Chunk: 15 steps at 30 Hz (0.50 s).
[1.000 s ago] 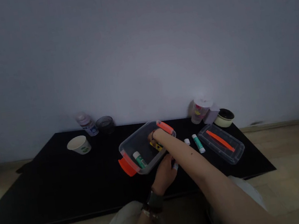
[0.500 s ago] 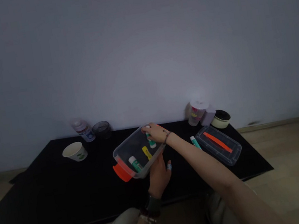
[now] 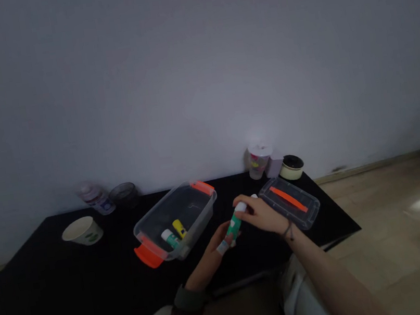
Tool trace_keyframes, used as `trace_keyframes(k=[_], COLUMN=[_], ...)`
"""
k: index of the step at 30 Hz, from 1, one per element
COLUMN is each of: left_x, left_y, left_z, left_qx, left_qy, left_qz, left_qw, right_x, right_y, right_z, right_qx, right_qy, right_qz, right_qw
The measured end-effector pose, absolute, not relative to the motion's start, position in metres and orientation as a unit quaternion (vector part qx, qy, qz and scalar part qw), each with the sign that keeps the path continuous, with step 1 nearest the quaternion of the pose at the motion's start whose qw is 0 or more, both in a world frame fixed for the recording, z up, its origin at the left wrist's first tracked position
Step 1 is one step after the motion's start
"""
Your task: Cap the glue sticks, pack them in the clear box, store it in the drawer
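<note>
A green glue stick [image 3: 234,229] with a white cap is held slantwise between my two hands, just above the front of the black table. My left hand [image 3: 221,238] is closed around its lower part. At the upper end, the fingers of my right hand [image 3: 258,214] grip the white cap. To the left stands a clear plastic box [image 3: 199,217] with orange clips, its top uncovered. Inside it lie another green glue stick [image 3: 171,239] and a yellow glue stick [image 3: 180,229]. A white tip showing behind my right hand belongs to something mostly hidden.
The box's clear lid [image 3: 301,212] with an orange handle lies at right. Behind it are a plastic cup [image 3: 258,163], a small pale box [image 3: 274,167] and a cream bowl [image 3: 291,170]. At left are a paper cup [image 3: 87,233], a bottle [image 3: 98,199] and a dark bowl [image 3: 125,196].
My right hand has brought the green glue stick out of the box, towards me and right. My left hand has left the box's side and now grips the stick. The view has shifted slightly right.
</note>
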<state>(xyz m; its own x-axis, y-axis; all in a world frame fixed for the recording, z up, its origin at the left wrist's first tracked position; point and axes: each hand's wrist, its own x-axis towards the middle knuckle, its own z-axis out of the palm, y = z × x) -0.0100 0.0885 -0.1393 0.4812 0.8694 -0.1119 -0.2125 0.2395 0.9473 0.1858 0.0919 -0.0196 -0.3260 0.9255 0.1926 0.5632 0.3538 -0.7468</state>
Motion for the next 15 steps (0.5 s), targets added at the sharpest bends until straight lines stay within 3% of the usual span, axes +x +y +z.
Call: trace_keyframes(k=[6, 10, 15], left_x=[-0.005, 0.004, 0.007], left_y=[0.068, 0.067, 0.061], left_z=[-0.125, -0.126, -0.117], left_qx=[0.542, 0.529, 0.454], left_qy=[0.381, 0.397, 0.343], left_qz=[0.322, 0.316, 0.29], left_qw=[0.676, 0.68, 0.77], right_x=[0.167, 0.163, 0.168], right_y=[0.092, 0.097, 0.097], right_z=[-0.041, -0.055, -0.051], right_qx=[-0.505, -0.52, -0.499], right_qy=[-0.757, -0.726, -0.7], right_qz=[0.322, 0.351, 0.38], right_qw=[0.26, 0.282, 0.342])
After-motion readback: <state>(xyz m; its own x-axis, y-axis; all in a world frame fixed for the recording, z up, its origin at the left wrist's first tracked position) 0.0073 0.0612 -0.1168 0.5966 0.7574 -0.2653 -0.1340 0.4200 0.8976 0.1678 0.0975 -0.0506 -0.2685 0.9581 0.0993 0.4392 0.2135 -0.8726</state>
